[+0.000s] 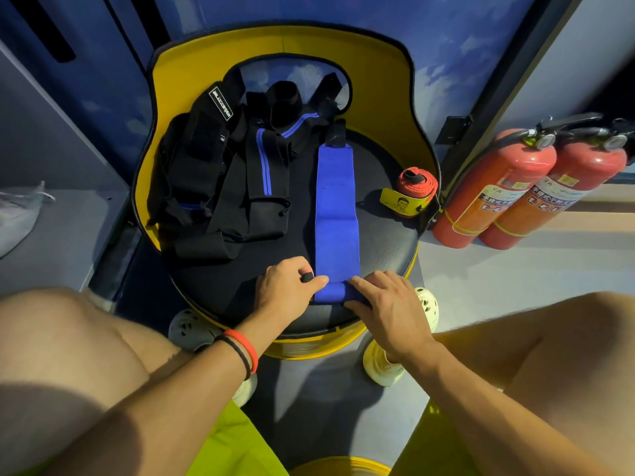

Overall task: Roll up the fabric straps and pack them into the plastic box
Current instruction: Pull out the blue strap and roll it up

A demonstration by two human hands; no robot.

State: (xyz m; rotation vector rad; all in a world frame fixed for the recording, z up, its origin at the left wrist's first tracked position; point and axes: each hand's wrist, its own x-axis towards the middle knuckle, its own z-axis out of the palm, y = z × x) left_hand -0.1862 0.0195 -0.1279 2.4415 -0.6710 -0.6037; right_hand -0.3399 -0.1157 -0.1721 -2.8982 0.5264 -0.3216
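Blue strap (pixel 336 201) lies lengthwise down the middle of the black seat (pixel 378 242) of a round chair with a yellow curved back (pixel 378 80). The head camera is the only view. The strap's near end is wound into a short roll at the front edge of the seat. Its far end carries a black tab (pixel 336 134) that reaches toward the backrest.

The left hand (pixel 288 286) pinches the left end of the roll, thumb on top and fingers curled. A small black piece shows among those fingers, but what it is cannot be told. The right hand (pixel 388 304) clamps the right end, with the forefinger laid along the top of the roll and the thumb against its near side. The hands are apart, with the roll between them. Orange and black wristbands (pixel 244 352) circle the left wrist.

A heap of black straps (pixel 220 173), some with blue stripes, covers the left and back of the seat, just beside the blue strap's left edge. At the seat's right rim stands a rolled red strap (pixel 417 187) wearing a yellow label (pixel 402 204), well clear of the hands.

Two red fire extinguishers (pixel 491 187) stand on the floor to the right of the chair. White clogs (pixel 192 329) show below the seat's front edge. A clear plastic bag (pixel 17 214) lies on a ledge at far left.
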